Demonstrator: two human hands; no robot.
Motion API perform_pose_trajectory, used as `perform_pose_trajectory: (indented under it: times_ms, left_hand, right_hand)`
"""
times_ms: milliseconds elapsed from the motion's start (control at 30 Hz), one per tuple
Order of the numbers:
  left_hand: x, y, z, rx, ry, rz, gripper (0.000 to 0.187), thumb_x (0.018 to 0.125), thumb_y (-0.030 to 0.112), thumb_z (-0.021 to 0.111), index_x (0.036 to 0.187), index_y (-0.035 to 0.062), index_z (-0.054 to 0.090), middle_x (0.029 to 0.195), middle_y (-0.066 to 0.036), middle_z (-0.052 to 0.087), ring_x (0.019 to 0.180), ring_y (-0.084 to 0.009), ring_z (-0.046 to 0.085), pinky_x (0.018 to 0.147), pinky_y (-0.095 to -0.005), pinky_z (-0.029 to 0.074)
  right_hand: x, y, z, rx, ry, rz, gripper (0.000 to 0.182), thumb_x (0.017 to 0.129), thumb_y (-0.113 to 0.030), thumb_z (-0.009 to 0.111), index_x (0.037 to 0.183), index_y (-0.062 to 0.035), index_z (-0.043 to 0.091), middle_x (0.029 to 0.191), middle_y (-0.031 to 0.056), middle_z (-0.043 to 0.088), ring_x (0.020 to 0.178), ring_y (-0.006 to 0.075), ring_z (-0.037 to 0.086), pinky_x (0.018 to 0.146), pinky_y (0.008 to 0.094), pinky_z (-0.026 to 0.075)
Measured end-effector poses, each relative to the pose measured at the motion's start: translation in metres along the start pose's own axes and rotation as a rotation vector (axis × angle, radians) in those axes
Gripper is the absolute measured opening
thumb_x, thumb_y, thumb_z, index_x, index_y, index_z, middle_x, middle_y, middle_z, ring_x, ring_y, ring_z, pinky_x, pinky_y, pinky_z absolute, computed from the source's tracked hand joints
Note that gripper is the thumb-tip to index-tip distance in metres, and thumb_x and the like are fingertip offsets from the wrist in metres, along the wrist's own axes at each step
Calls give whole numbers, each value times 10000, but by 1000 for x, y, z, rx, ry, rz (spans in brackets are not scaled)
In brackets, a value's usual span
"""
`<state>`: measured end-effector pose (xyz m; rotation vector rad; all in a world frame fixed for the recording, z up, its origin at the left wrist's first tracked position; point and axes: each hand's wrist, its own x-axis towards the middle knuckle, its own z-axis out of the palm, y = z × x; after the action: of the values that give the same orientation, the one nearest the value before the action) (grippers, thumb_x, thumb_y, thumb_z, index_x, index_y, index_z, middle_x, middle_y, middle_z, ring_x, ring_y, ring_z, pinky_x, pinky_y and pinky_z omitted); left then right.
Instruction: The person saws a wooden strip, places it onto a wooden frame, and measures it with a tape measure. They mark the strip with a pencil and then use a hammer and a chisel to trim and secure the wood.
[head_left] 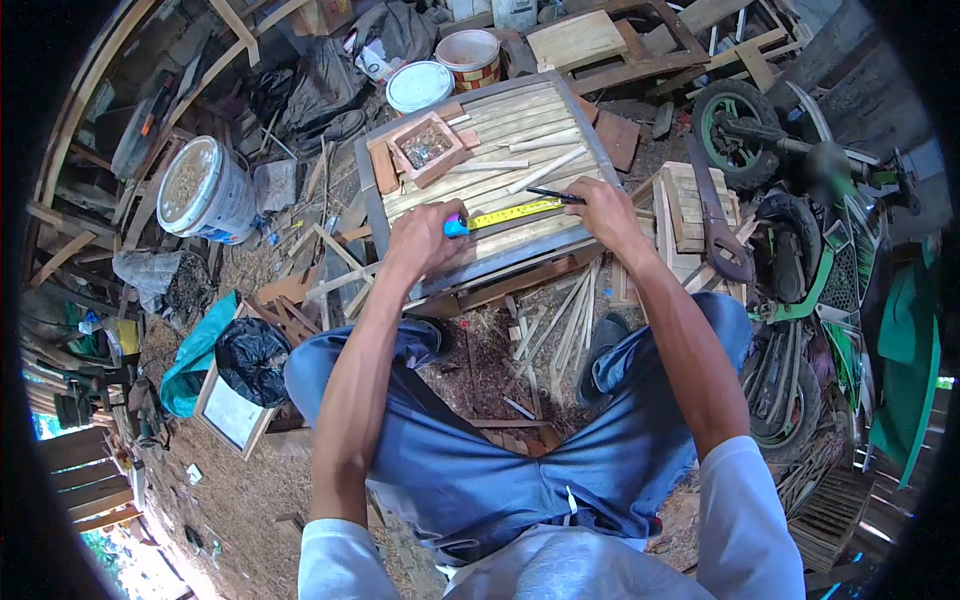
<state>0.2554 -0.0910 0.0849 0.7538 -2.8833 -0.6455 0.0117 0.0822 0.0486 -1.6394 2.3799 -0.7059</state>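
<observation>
tape measure (505, 213) stretched between both hands on slatted worktop (520, 130) | left hand (425, 235) clamps its case | right hand (600, 205) pinches pencil (553, 195) | beyond fingers: wooden tray (425, 148) of scraps | cluttered dirt-floor workshop, buckets (205, 190) left

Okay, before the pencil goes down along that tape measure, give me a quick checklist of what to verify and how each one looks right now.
1. Tape measure lies flat along the wooden slats: ok.
2. Left hand pins the tape case end: ok.
3. Right hand grips the pencil, tip toward the tape: ok.
4. Tape's far end hooked on an edge: cannot tell, it is hidden under the right hand.
5. Reading at the pencil tip: cannot tell, too small.
6. Small wooden box is apart from the tape: ok.
</observation>
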Motion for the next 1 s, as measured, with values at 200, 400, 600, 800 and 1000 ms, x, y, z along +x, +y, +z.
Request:
perform_pose_trajectory:
  times_ms: [200, 400, 600, 800, 1000]
  left_hand:
    - [1, -3, 5, 0, 13, -10, 350, 719, 255, 795, 1016, 134, 654, 941, -110, 712, 885, -346, 671, 760, -447, 518]
    - [0, -6, 9, -5, 36, 15, 306, 724, 205, 786, 987, 127, 649, 906, -118, 707, 864, -349, 669, 729, -448, 511]
    - [1, -7, 12, 3, 36, 32, 296, 726, 212, 787, 975, 125, 652, 893, -132, 705, 856, -356, 667, 730, -450, 512]
    - [1, -4, 8, 7, 23, 7, 300, 729, 216, 785, 991, 129, 666, 884, -148, 704, 861, -370, 664, 739, -460, 514]
    - [0, -6, 11, 7, 60, 24, 316, 720, 215, 786, 994, 115, 666, 873, -164, 700, 848, -377, 664, 742, -466, 514]
  right_hand:
    - [3, -1, -1, -11, -33, 22, 244, 815, -182, 715, 1036, -82, 691, 1035, 112, 669, 999, 343, 635, 833, 443, 499]
    - [5, -8, -4, 7, -76, 66, 233, 831, -147, 701, 1050, -70, 683, 1050, 142, 661, 1010, 376, 625, 849, 463, 487]
    - [6, -9, -4, 39, -93, 90, 253, 823, -118, 708, 1066, -55, 677, 1075, 165, 650, 1038, 396, 612, 868, 468, 484]
    - [10, -10, -1, 81, 100, -53, 215, 842, -98, 687, 1043, -23, 674, 1085, 204, 638, 1007, 415, 613, 861, 460, 485]
    - [10, -72, 2, 455, 213, 70, 320, 990, -289, 541, 942, -12, 693, 952, 189, 640, 764, 315, 596, 687, 370, 459]
